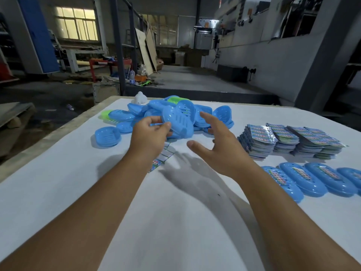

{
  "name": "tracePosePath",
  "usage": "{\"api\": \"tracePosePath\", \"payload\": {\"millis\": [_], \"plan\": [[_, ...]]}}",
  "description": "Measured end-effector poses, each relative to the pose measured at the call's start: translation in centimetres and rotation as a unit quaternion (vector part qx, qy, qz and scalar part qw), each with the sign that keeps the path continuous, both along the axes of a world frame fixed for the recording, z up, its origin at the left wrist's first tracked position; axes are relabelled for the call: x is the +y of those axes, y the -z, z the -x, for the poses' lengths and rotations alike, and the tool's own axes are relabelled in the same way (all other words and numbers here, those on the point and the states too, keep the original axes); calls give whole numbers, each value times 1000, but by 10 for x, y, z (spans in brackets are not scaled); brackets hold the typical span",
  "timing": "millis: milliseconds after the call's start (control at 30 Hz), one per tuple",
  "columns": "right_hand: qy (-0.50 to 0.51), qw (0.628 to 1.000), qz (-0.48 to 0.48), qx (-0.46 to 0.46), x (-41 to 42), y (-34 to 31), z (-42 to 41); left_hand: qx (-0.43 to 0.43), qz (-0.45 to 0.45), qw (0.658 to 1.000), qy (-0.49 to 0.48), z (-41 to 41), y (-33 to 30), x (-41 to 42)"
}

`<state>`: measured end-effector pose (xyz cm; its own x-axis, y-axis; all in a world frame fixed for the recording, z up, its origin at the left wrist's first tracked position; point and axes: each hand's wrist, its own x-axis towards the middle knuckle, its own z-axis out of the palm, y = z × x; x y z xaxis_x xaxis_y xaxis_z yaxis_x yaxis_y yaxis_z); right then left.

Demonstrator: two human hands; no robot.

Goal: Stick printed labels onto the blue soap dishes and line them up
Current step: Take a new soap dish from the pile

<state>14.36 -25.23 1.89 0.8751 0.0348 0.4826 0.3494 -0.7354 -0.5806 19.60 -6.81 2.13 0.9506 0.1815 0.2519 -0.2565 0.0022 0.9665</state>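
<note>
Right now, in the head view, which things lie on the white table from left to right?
Single blue soap dish → left hand holding a blue dish → open right hand → stacks of printed labels → row of labelled dishes.

A white table (58, 192) carries everything. Toward twelve o'clock lies a heap of blue soap dishes (203, 114) (a few green ones (106, 114) mixed in), with a white plastic piece (140, 98) just behind. At two o'clock sit stacks of printed labels (289, 140), at three o'clock a row of labelled dishes (304, 180), and near centre a loose label strip (161, 158).
</note>
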Motion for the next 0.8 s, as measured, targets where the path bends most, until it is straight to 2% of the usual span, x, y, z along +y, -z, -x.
{"api": "tracePosePath", "payload": {"millis": [133,200,333,400,433,467,500,533,600,633,700,800], "plan": [[-6,1000,19,-14,-3,0,-3,106,127,976,144,12,3,-15],[10,999,35,-1,-6,0,-6,140,162,960,180,15,3,-16],[25,999,28,20,-11,-2,-9,161,189,947,206,16,2,-17],[29,998,28,45,-14,-2,-10,159,155,953,206,17,1,-16],[32,997,32,62,-16,-2,-11,153,106,964,191,17,2,-15],[35,995,40,82,-19,-2,-11,134,11,979,155,15,4,-12],[38,992,57,105,-22,-2,-11,101,-125,982,102,13,7,-8],[42,987,82,129,-24,-1,-10,60,-272,960,39,10,9,-3],[47,974,131,176,-28,1,-8,7,-507,859,-72,8,10,7],[46,968,144,198,-29,1,-8,11,-568,817,-98,7,11,12],[41,960,156,231,-30,2,-7,59,-630,767,-101,6,12,21],[44,955,165,241,-29,2,-8,100,-659,741,-82,3,14,29]]}}
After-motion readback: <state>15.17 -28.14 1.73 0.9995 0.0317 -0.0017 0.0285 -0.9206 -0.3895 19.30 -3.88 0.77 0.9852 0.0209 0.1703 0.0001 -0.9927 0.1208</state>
